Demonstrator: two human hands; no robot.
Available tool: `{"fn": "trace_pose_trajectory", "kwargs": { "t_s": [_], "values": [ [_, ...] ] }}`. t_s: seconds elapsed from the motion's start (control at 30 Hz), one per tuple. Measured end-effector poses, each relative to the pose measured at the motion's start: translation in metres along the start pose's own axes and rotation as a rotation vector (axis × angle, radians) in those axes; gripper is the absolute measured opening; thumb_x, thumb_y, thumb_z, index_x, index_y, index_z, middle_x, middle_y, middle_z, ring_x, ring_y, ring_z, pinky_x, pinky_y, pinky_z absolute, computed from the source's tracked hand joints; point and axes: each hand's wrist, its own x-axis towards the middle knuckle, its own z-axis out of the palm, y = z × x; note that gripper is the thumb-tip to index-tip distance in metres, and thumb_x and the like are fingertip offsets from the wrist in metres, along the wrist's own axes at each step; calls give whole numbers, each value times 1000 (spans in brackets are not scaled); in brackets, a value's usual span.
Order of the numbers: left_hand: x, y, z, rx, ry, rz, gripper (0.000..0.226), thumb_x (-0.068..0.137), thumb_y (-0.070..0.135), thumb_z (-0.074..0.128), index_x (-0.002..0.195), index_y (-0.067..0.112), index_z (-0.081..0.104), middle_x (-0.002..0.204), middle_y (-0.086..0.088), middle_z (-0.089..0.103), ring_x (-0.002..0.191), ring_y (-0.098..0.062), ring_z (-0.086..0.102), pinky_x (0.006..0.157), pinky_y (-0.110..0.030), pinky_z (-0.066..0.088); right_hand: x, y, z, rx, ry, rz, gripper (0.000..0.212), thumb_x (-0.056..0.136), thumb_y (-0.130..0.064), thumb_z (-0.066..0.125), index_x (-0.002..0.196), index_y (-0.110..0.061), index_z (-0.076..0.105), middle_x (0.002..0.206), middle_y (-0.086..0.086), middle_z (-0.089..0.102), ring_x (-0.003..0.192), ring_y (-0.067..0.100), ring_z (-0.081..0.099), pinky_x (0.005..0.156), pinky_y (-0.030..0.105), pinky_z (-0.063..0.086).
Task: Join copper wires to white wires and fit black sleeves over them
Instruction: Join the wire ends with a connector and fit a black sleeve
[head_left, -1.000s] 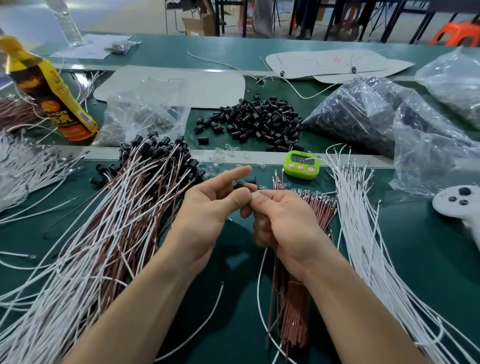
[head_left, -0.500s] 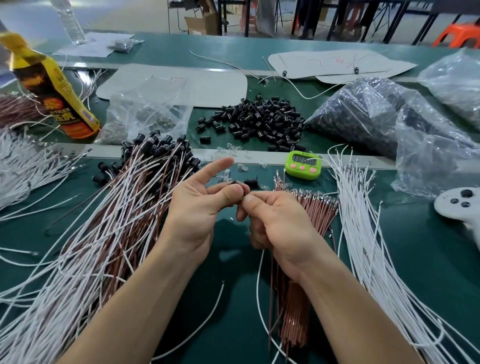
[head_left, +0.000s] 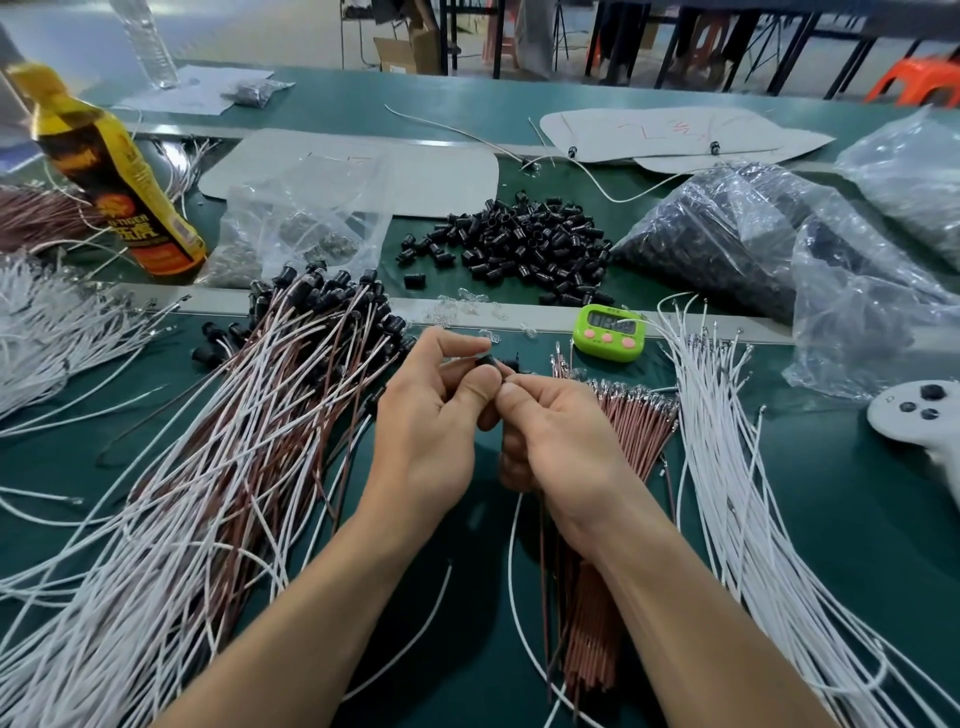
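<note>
Now the left hand (head_left: 431, 415) curls its forefinger, straight a moment ago, onto the black sleeve (head_left: 489, 359), pinching it with the thumb; the right hand (head_left: 563, 431) pinches the wires (head_left: 511, 545) just beside, over the bench (head_left: 831, 519).

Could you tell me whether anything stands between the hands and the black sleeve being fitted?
Nothing visible does. The left hand pinches the black sleeve between thumb and fingers, and the right hand meets it directly at the fingertips, gripping the wires that trail beneath it toward the person.
</note>
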Motion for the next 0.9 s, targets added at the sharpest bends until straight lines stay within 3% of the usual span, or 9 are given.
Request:
{"fn": "trace_pose_trajectory", "kwargs": {
  "t_s": [0.3, 0.4, 0.47, 0.57, 0.7, 0.77, 0.83, 0.9],
  "values": [
    [1, 1, -1, -40, -55, -22, 16, 99, 3, 60, 103, 18, 63, 85, -3, 77, 68, -13, 64, 68, -28, 54, -3, -4, 2, 7, 11, 7, 40, 111, -13, 42, 76, -7, 59, 47, -6, 28, 39, 8, 21, 41, 20, 21],
    [8, 14, -7, -119, -42, -11, 24, 99, -2, 57, 104, 20, 64, 89, -4, 78, 73, -8, 67, 66, -21, 53, -5, -12, 13, 37, -31, 17, 30, 112, -14, 41, 89, -8, 61, 48, -5, 30, 37, 6, 24, 38, 20, 23],
    [14, 26, -18, -207, 38, -10, 25, 100, 0, 56, 108, 23, 62, 91, -3, 77, 78, -9, 70, 67, -22, 56, -9, -19, 23, 11, -99, 30, 27, 110, -11, 43, 94, -6, 63, 49, -2, 37, 39, 9, 32, 39, 21, 30],
    [31, 43, -47, -292, 225, -32, 23, 102, 7, 55, 113, 27, 53, 87, -1, 77, 85, -15, 71, 81, -35, 58, -19, -27, 31, -123, -150, 40, 28, 109, -10, 46, 95, -5, 69, 51, 3, 51, 41, 16, 44, 43, 25, 39],
    [56, 75, -93, -527, 403, -123, 16, 103, 11, 56, 117, 15, 50, 85, -3, 76, 78, -12, 68, 71, -25, 52, -28, -48, 41, -377, -183, 25, 36, 107, -13, 50, 80, -11, 72, 53, 8, 61, 44, 17, 53, 46, 20, 42],
    [58, 88, -107, -515, 268, -204, 22, 105, 27, 53, 116, 8, 54, 95, -10, 77, 85, -20, 73, 74, -29, 58, -27, -57, 53, -390, -132, 7, 38, 106, -12, 50, 74, -12, 70, 50, 7, 61, 41, 13, 51, 42, 17, 38],
    [51, 93, -109, -396, -13, -317, 39, 106, 42, 43, 116, 6, 55, 107, -14, 77, 98, -26, 76, 83, -36, 61, -22, -62, 71, -305, -52, -17, 36, 104, -10, 49, 72, -10, 68, 46, 7, 58, 39, 13, 46, 39, 17, 33],
    [43, 94, -103, -291, -170, -363, 31, 108, 32, 46, 118, 5, 58, 106, -12, 78, 96, -23, 76, 84, -36, 61, -17, -63, 94, -217, -2, -7, 35, 103, -9, 48, 73, -8, 65, 45, 7, 57, 35, 13, 42, 37, 19, 30]
  ]
}}
